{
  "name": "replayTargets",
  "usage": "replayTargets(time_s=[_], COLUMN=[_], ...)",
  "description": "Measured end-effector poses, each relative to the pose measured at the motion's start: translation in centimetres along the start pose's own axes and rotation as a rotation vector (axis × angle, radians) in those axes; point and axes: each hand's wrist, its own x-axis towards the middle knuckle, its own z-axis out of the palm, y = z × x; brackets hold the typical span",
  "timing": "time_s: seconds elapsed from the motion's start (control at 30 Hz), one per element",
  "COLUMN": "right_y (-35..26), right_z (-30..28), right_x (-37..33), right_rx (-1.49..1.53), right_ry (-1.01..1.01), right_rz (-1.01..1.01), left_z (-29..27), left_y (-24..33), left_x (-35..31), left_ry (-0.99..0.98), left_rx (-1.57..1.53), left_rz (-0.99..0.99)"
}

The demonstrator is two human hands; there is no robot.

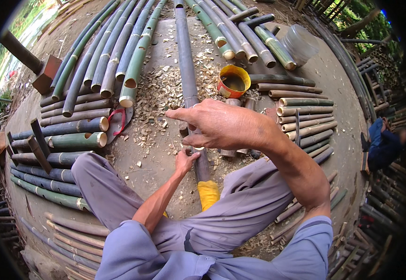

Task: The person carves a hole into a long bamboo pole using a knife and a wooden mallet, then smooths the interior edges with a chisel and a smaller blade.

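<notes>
A person sits with knees spread over a long dark bamboo pole (pixel 184 51), which runs from the far edge of the view down between the legs to a yellow covering (pixel 208 195) at its near end. The right hand (pixel 219 123) is above the pole, its index finger stretched out to the left and the thumb below; the other fingers are mostly hidden, so whether it grips anything cannot be told. The left hand (pixel 184 161) is lower down, fingers bent and their tips at the pole's left side; whether they close on something small is unclear. Pale wood chips (pixel 158 100) litter the ground around the pole. Beyond the right hand stands a yellow and red tub (pixel 233 81) with dark contents. Green and dark bamboo lengths (pixel 140 56) fan out at the far left, and shorter cut pieces (pixel 305 111) lie in a row on the right.
</notes>
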Motion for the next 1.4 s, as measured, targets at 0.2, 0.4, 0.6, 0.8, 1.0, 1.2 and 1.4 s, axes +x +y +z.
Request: replayTargets(time_s=[0.2, 0.4, 0.6, 0.8, 1.0, 1.2, 1.4], right_y=[0.3, 0.3, 0.6, 2.7, 3.7, 1.0, -2.4], right_z=[0.2, 0.2, -0.3, -2.8, -0.5, -0.2, -1.7], right_x=[-0.1, 0.8, 1.1, 1.1, 1.2, 2.0, 2.2], right_rx=[-0.008, -0.027, 0.091, 0.226, -0.1, 0.051, 0.532], right_ry=[-0.018, -0.046, 0.015, 1.063, 0.061, -0.178, 0.162], right_rz=[0.021, 0.027, 0.243, 0.181, 0.21, 0.264, -0.024], left_z=[1.0, 0.5, 0.6, 1.0, 1.2, 0.9, 0.1], left_y=[1.7, 2.5, 4.0, 5.3, 4.0, 4.4, 1.0], left_x=[-0.7, -1.2, -2.1, -2.7, -2.9, -2.9, -1.2], left_ry=[-0.024, 0.021, 0.027, 0.016, 0.177, 0.088, 0.155], left_rx=[-0.014, 0.091, 0.139, 0.111, 0.184, 0.214, 0.256], left_rz=[-0.057, -0.02, 0.014, 0.03, 0.261, 0.183, 0.278])
